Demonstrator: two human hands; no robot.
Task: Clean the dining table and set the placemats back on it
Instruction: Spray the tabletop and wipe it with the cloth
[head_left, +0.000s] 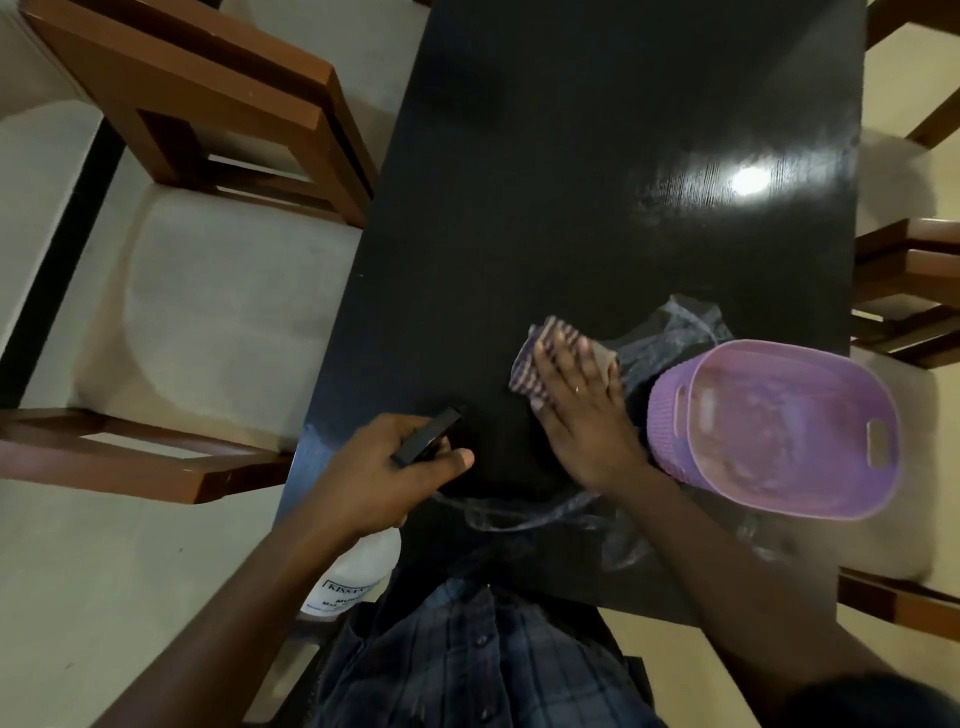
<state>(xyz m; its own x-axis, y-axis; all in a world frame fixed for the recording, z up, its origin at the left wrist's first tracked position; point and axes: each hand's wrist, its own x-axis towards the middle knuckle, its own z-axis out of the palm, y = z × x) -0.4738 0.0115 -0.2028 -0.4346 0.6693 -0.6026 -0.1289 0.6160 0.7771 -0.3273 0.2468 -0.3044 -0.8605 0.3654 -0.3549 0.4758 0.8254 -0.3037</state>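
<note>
Spray bottle (358, 569): mostly hidden under the left hand (387, 465); label only partly readable.
Cloth (523, 366): near part covered by the right hand (584, 415).
Basket (670, 421): blurred.

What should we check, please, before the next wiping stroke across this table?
1. Cloth flat under the right hand: ok.
2. Spray bottle firmly gripped by the left hand: ok.
3. Table free of objects ahead of the cloth: ok.
4. Right side free for wiping: not ok, the purple basket and plastic bag sit there.
5. Surface already sprayed: cannot tell.
6. Placemats at hand: cannot tell, none in view.
</note>
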